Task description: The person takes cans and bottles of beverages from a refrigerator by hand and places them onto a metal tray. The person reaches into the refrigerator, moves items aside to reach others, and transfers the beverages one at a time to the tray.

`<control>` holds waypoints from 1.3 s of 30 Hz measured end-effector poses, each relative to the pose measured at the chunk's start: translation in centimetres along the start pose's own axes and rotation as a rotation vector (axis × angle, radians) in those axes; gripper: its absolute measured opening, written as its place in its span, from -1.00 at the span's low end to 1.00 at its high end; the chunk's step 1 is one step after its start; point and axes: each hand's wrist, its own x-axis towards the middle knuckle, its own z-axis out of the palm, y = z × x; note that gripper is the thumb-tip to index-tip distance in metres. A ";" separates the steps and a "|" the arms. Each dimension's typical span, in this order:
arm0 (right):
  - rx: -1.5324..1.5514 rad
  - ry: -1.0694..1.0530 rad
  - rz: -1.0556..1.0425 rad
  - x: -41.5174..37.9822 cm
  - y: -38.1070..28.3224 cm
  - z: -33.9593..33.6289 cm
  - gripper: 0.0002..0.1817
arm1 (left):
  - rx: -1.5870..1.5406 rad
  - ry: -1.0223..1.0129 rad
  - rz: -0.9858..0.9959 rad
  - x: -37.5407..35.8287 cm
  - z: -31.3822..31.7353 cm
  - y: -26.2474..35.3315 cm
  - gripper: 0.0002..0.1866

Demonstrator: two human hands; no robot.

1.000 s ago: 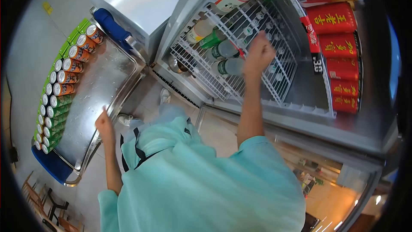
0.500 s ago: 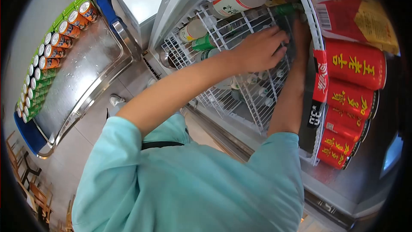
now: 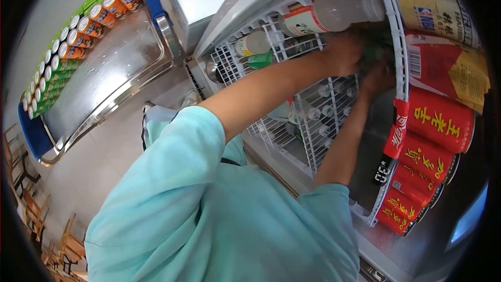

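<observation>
Both hands reach into the upright fridge, beside its white wire rack [image 3: 313, 149]. My left hand [image 3: 345, 55] is at the back of a shelf, just below a large clear bottle [image 3: 344, 11] with a red-and-white label. My right hand [image 3: 380, 79] is up against the rack's white side edge, a little lower. Between them is a dark green, blurred thing [image 3: 377, 47], and fingers of both hands overlap it. Motion smears the fingers, so I cannot tell whether either hand grips it.
Red drink cans [image 3: 441, 117] and yellow-and-red packs [image 3: 443, 62] line the right shelf. A price tag [image 3: 383, 169] hangs on its edge. More bottles [image 3: 255, 43] lie on the left shelves. On the left, a metal cart [image 3: 112, 68] carries rows of orange and green cans [image 3: 70, 49]. Wooden chairs [image 3: 73, 240] stand at lower left.
My left hand has gone from above the middle of the rack deeper to the right, close to the right hand and the green thing. The view has shifted, and the right hand sits lower.
</observation>
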 end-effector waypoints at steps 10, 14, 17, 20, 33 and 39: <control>1.168 0.004 1.150 -1.0 -10.9 -10.5 -0.35 | -0.382 -0.403 -0.413 -4.8 -10.7 8.5 -0.02; 1.087 -0.117 0.905 -2.9 -13.2 -10.4 -0.42 | -0.405 -0.263 -0.446 -8.6 -16.1 10.3 -0.11; 1.178 -0.192 0.560 -3.8 -18.7 -11.1 -0.44 | -0.345 -0.217 -0.563 -11.7 -21.2 11.3 -0.15; 1.333 -0.452 0.346 -4.2 -24.1 -11.5 -0.48 | -0.266 -0.146 -0.705 -15.2 -26.8 12.0 -0.16; 1.798 -1.704 0.017 -10.0 -50.7 -8.1 -0.37 | -0.115 0.297 -1.259 -29.7 -48.5 12.1 -0.20; 1.693 -1.885 -0.101 -10.7 -64.8 -9.6 -0.36 | -0.178 0.561 -1.240 -36.8 -56.5 10.5 -0.21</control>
